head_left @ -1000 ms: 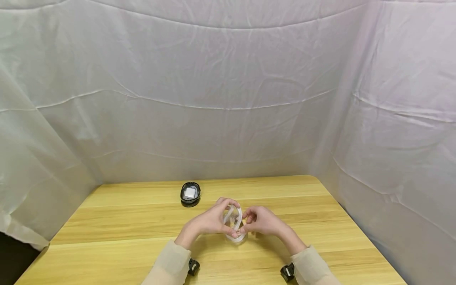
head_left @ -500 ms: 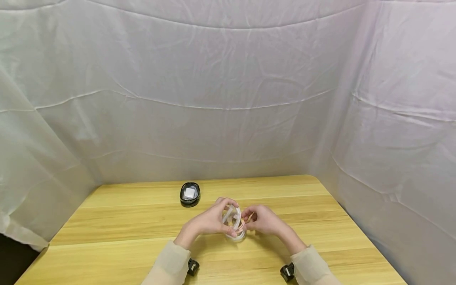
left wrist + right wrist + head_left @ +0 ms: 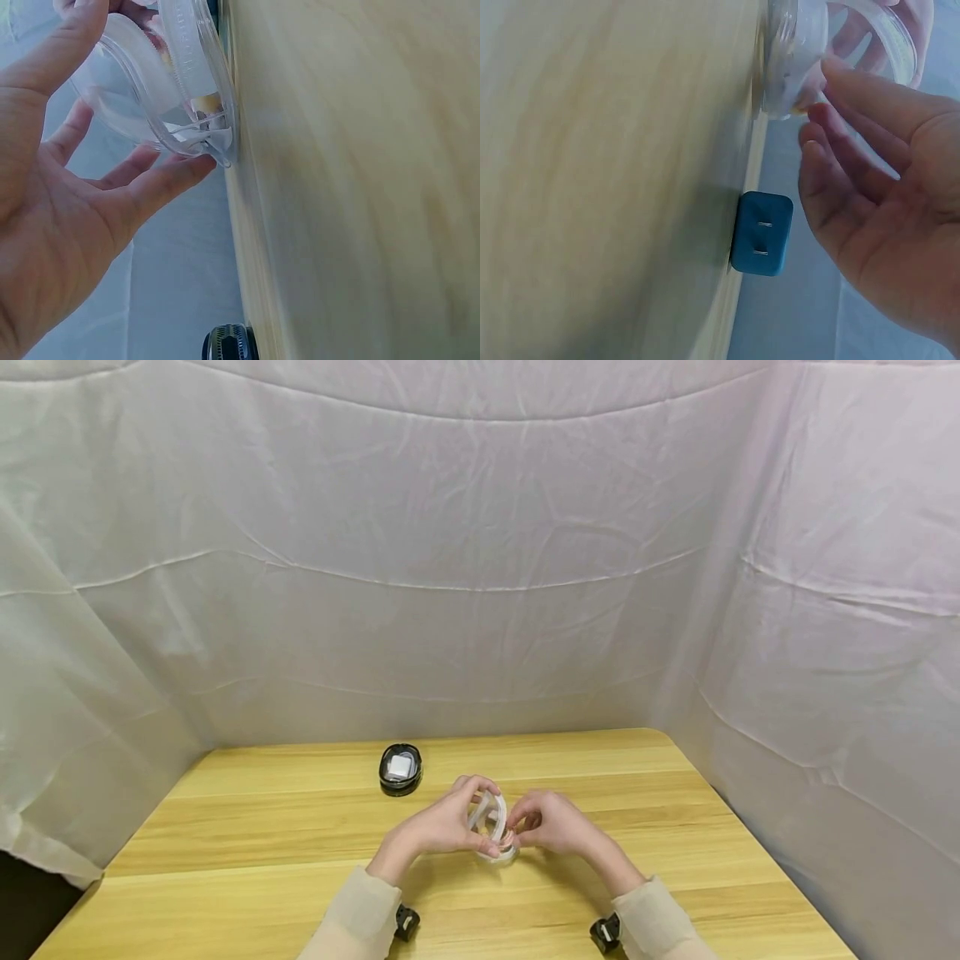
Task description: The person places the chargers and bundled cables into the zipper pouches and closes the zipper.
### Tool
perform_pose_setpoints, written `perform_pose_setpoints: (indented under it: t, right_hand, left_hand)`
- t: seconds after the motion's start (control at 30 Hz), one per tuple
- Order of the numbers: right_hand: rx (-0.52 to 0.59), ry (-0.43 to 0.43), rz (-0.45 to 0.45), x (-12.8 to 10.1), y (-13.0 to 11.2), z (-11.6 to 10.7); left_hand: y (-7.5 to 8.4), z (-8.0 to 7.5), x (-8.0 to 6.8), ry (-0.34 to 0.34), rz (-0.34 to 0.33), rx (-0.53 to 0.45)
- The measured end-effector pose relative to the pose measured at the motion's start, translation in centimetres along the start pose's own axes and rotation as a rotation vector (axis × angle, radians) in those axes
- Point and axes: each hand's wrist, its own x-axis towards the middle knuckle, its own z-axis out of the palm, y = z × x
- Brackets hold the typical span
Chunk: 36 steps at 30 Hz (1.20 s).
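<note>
In the head view my left hand holds up the lid of a small clear plastic container, thumb and fingers spread across its round rim. The left wrist view shows the clear container low over the wood, with white and yellowish pieces inside. A coiled pinkish cord lies at the container's mouth. My right hand pinches it there between thumb and fingertips, the other fingers curled. In the right wrist view the fingertips partly hide it.
A black oval case with a clear top and a white square inside stands at the back left of the wooden table. The right wrist view shows a teal two-prong plug near my right hand. Pale curtains enclose the table.
My right fingers have brought the pinkish cord into view and pressed it lower into the container's mouth. My left hand and the lid have hardly moved.
</note>
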Motion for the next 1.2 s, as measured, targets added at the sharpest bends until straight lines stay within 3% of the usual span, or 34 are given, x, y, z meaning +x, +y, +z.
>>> perform_pose_setpoints:
  t: [0.23, 0.67, 1.2]
  right_hand:
    - [0.050, -0.124, -0.036, 0.00, -0.15, 0.30]
    - [0.113, 0.014, 0.048, -0.27, -0.13, 0.26]
    - [-0.029, -0.091, -0.055, -0.44, 0.22, -0.24]
  left_hand:
    - [0.03, -0.01, 0.00, -0.004, 0.008, 0.018]
    - [0.33, -0.11, -0.14, -0.008, 0.004, 0.016]
    - [0.13, 0.15, 0.07, -0.011, 0.031, -0.005]
